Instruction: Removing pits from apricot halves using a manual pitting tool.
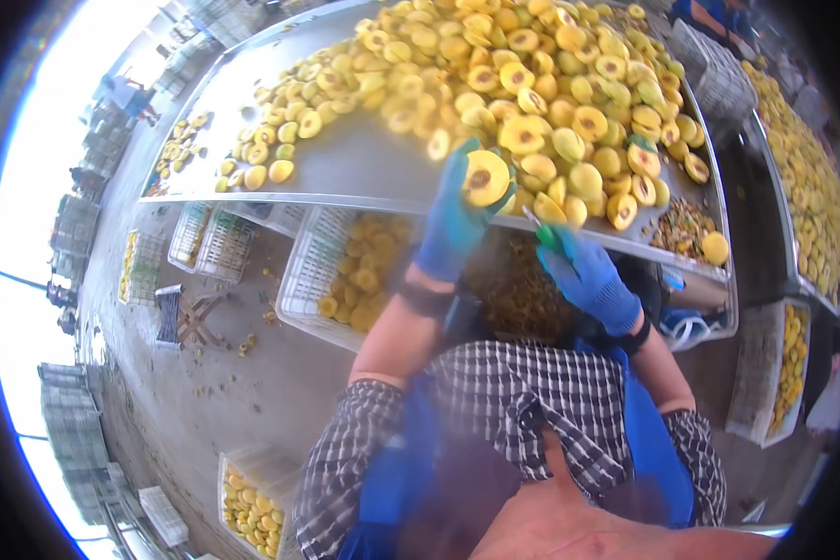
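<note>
My left hand (451, 219), in a blue-green glove, holds a halved yellow peach (486, 178) with its cut face and brown centre turned up. Close by on the right, my right hand (590, 280) in a blue glove is closed around the green handle of a small pitting knife (547, 233). Its short metal tip points up and left toward the fruit, apart from it. Both hands are over the near edge of a metal table (364, 177). Just beyond them lies a big heap of halved yellow peaches (569, 89), many cut side up.
Pits and scraps (686, 229) lie at the table's right corner. Below the edge stands a white crate (299, 299) of peach halves, beside a dark heap of scraps (513, 289). More filled crates (252, 504) stand on the floor. Another peach-laden table (798, 177) is at right.
</note>
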`<move>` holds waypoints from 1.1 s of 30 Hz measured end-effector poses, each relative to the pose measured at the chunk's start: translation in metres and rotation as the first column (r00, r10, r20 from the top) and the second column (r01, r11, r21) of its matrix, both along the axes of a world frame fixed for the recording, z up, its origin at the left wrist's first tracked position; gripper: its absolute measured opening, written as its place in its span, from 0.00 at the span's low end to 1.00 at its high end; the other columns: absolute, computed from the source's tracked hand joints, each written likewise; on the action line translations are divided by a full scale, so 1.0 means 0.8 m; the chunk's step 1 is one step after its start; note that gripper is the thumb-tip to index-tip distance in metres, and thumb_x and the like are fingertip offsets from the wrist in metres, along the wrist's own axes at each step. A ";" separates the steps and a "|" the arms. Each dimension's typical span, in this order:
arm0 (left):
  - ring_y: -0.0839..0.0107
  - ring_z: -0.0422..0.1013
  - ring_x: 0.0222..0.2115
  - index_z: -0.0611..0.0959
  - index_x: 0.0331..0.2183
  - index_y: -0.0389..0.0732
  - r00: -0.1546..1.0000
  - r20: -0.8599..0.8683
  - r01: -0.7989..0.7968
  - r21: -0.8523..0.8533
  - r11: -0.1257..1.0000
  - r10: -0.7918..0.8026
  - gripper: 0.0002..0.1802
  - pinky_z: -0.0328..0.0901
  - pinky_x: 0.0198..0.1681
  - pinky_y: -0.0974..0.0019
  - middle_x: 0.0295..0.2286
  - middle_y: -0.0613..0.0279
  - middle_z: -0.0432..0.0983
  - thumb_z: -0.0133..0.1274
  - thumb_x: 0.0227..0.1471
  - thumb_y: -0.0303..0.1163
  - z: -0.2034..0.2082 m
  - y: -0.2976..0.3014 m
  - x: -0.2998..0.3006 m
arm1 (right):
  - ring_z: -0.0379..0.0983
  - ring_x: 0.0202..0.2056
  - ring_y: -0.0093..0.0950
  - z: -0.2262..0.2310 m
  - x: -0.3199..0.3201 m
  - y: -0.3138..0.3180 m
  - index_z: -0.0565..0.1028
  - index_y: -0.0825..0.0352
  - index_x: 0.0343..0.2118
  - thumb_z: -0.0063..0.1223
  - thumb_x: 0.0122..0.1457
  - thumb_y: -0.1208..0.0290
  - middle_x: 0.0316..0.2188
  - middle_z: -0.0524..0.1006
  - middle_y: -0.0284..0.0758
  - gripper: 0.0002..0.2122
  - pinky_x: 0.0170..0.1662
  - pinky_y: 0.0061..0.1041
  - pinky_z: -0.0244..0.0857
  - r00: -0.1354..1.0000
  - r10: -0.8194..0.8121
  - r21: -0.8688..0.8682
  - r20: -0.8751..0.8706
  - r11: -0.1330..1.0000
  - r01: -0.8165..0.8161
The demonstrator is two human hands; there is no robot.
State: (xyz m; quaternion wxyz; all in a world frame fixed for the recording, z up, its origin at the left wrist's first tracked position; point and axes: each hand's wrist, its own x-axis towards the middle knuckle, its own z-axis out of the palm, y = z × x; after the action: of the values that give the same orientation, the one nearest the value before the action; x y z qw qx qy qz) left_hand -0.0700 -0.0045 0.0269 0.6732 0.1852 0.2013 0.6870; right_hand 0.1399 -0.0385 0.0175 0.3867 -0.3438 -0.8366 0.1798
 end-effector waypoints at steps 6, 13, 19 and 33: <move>0.68 0.72 0.37 0.69 0.50 0.34 0.736 -0.604 -0.133 0.313 0.940 0.305 0.19 0.71 0.41 0.65 0.40 0.54 0.71 0.47 0.59 0.33 0.008 -0.013 0.045 | 0.75 0.30 0.45 0.030 -0.037 0.001 0.68 0.68 0.44 0.53 0.60 0.63 0.28 0.76 0.46 0.15 0.30 0.40 0.67 0.972 -0.201 -0.113 0.121 0.970 0.214; 0.65 0.68 0.42 0.69 0.51 0.34 0.586 -0.707 -0.121 0.407 0.905 0.396 0.19 0.67 0.44 0.64 0.42 0.54 0.70 0.47 0.57 0.27 -0.007 -0.026 0.055 | 0.74 0.26 0.43 -0.026 -0.031 -0.008 0.67 0.69 0.43 0.52 0.57 0.65 0.22 0.73 0.45 0.15 0.28 0.37 0.67 0.865 -0.328 0.293 0.380 0.930 0.223; 0.67 0.71 0.39 0.73 0.47 0.33 -0.044 -0.639 -0.025 0.769 0.639 0.768 0.19 0.69 0.42 0.66 0.37 0.52 0.74 0.47 0.59 0.36 -0.019 -0.016 0.043 | 0.75 0.29 0.43 -0.030 -0.023 -0.003 0.66 0.71 0.48 0.50 0.58 0.67 0.30 0.76 0.46 0.17 0.30 0.38 0.68 0.872 -0.157 0.045 0.463 0.987 0.154; 0.67 0.73 0.36 0.74 0.45 0.32 0.599 -0.711 0.004 0.463 0.886 0.369 0.17 0.72 0.38 0.66 0.39 0.53 0.73 0.45 0.58 0.33 -0.001 -0.022 0.066 | 0.59 0.12 0.19 -0.006 -0.009 -0.013 0.67 0.63 0.49 0.46 0.65 0.65 0.19 0.66 0.27 0.13 0.15 0.18 0.55 0.693 -0.225 -0.724 -0.684 0.100 -0.682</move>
State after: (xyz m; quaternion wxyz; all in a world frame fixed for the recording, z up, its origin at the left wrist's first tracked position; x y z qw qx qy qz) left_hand -0.0171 -0.0220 0.0259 0.3850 0.5827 0.3402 0.6296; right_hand 0.1323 -0.0491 0.0126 0.2917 -0.2660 -0.3549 0.8475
